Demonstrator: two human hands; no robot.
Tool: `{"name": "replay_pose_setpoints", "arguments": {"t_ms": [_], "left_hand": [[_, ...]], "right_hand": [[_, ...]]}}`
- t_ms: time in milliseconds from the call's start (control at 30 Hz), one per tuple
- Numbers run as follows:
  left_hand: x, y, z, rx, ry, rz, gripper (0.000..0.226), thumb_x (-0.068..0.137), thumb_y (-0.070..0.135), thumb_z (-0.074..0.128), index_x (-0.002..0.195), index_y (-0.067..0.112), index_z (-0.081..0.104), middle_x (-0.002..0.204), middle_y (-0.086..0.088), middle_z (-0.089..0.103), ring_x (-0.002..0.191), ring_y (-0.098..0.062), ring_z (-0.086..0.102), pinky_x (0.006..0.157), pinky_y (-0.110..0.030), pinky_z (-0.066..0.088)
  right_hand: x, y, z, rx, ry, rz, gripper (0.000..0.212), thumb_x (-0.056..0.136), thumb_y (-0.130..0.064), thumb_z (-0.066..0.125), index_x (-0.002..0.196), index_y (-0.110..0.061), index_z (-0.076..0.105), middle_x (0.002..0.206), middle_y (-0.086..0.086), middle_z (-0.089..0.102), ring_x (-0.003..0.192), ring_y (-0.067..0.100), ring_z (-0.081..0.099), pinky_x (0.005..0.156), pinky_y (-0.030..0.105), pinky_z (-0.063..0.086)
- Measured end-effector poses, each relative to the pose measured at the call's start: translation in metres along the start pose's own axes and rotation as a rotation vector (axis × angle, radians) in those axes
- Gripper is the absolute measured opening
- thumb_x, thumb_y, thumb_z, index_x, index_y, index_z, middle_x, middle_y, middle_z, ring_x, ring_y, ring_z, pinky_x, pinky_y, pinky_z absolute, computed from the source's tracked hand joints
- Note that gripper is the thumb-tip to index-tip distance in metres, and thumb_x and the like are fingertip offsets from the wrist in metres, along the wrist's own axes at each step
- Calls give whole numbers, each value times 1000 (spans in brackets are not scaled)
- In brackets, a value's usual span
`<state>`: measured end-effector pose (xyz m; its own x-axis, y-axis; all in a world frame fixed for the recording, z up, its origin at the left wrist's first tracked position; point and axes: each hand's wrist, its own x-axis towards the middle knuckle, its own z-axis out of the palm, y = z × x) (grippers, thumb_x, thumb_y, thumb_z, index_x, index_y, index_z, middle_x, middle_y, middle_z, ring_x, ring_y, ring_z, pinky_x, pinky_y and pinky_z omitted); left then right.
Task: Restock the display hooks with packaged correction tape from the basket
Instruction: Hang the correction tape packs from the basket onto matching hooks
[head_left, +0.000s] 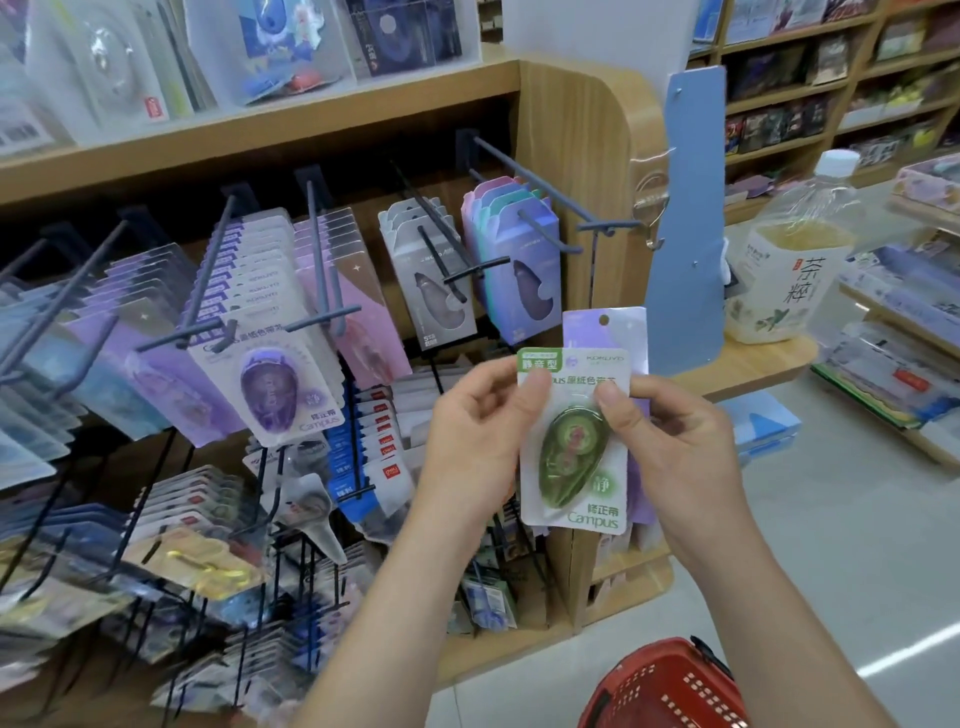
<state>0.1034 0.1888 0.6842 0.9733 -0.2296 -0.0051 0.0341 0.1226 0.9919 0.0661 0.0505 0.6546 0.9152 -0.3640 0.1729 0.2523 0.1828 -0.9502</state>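
While the two hands meet at centre frame, the left hand (483, 431) pinches the upper left edge of a green pack (574, 457) of correction tape between thumb and fingers; the right hand (680, 447) grips the pack's right edge, its thumb pressed on the front just above the blister; the pack stands upright, face to the camera, in front of the rack's right end; a purple pack (605, 332) sits just behind it, its top and hang hole showing above; which hand holds that one I cannot tell. The hooks (550, 195) fill the left and upper centre, most carrying rows of purple and pastel packs. The red basket (670, 691) sits at the bottom edge, lower right. A bottle (795, 270) stands on a wooden ledge at right.
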Motion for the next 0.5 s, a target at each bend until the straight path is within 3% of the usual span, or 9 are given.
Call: {"name": "replay_pose_setpoints", "arguments": {"t_ms": [67, 167, 233, 333, 433, 500], "left_hand": [[-10, -1, -1, -10, -1, 3, 25, 82, 22, 69, 104, 10, 68, 97, -4, 77, 85, -17, 73, 68, -28, 60], [-20, -6, -18, -50, 130, 10, 8, 91, 9, 65, 97, 13, 65, 83, -4, 76, 69, -18, 69, 52, -24, 54], [-28, -11, -35, -47, 225, 60, 17, 93, 9, 64, 100, 24, 60, 76, -8, 71, 64, -24, 63, 54, -32, 52], [-42, -19, -66, 179, 341, 203, 44, 96, 4, 59, 101, 48, 62, 66, -2, 61, 61, -24, 50, 58, -33, 41], [-55, -19, -83, 373, 392, 190, 59, 93, -12, 48, 75, 38, 75, 80, 10, 72, 76, -5, 64, 70, -20, 47], [-60, -16, -88, 391, 430, 150, 55, 91, -13, 48, 74, 31, 76, 84, 14, 74, 83, 1, 66, 73, -14, 50]], "right_hand": [[-2, -2, 5, -20, -89, 15, 13, 79, -28, 66, 80, -21, 77, 80, 1, 77, 70, 13, 72, 60, 26, 57], [-5, 0, 15, -73, -200, 21, 18, 84, -31, 60, 83, -21, 74, 80, -9, 75, 72, 3, 67, 65, 16, 52], [-7, 5, 18, -111, -243, 6, 11, 90, -21, 61, 93, -23, 71, 81, -15, 72, 70, 1, 63, 65, 13, 47], [-11, 10, 20, -106, -299, 43, 41, 91, 0, 64, 115, -34, 62, 81, -3, 72, 65, 15, 62, 65, 25, 52], [-13, 11, 25, -34, -335, 144, 65, 84, -1, 69, 135, -34, 47, 97, 2, 78, 80, 18, 73, 70, 29, 59], [-16, 12, 31, -17, -374, 179, 61, 76, -10, 73, 132, -25, 54, 100, 2, 78, 84, 17, 74, 71, 30, 59]]}}
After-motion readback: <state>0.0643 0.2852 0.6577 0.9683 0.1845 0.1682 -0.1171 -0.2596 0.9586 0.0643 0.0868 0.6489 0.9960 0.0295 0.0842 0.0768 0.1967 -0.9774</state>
